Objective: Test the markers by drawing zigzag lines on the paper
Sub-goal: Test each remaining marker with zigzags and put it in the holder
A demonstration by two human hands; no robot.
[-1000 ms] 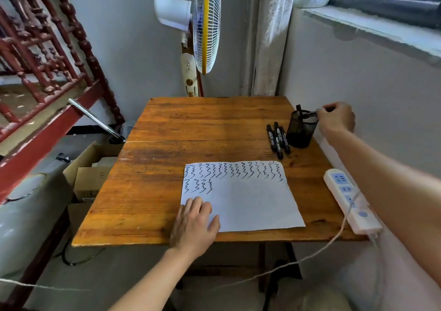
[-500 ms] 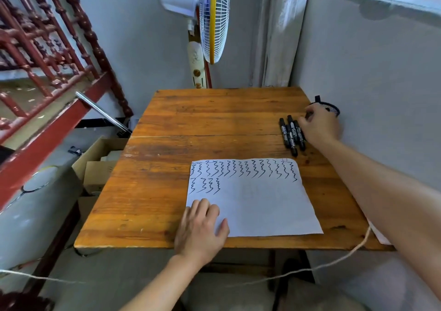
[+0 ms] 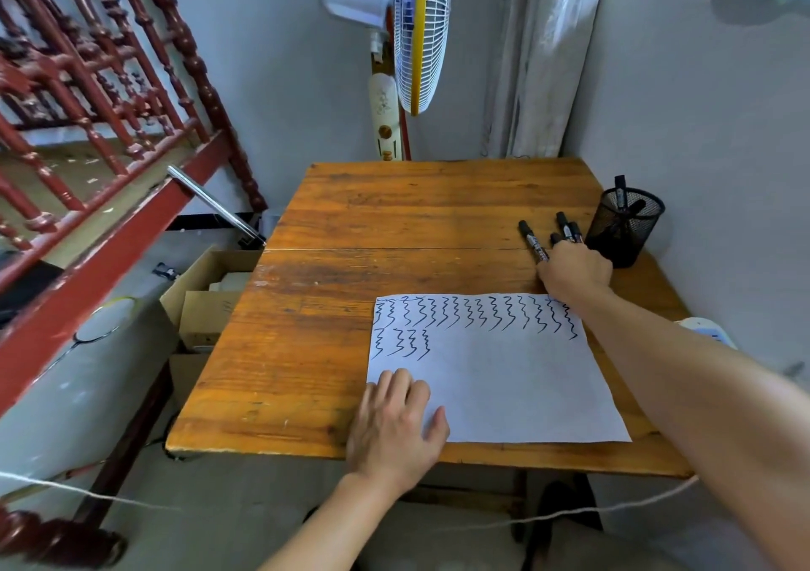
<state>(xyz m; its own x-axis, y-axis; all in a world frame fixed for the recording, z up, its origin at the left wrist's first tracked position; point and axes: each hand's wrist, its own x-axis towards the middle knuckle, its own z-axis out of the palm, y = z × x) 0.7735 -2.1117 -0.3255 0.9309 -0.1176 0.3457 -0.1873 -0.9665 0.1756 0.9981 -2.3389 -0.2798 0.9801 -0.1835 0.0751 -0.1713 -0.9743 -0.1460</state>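
**Right hand on the loose markers**

We found the right hand (image 3: 576, 272) lying over the near ends of the markers (image 3: 568, 230), right of centre in the frame, just above the upper right corner of the paper (image 3: 504, 386). Its fingers curled down over the barrels. The back of the hand hid the fingertips, so we could not tell whether they pinched a marker or only rested there.

The markers lay flat on the table (image 3: 394, 219), their long axes running up the frame away from the hand. A stray marker (image 3: 531, 240) slanted toward the upper left.

The left hand (image 3: 396, 430) lay flat, fingers spread, pressing the paper's lower left corner, well apart from the markers, so the right was the nearer. The blank paper was down-frame and left of the grip.

The cup (image 3: 624, 228) stood just right of the markers, near the knuckles. We judged it the one thing a lift might knock. A fan (image 3: 420, 35) stood at top centre.
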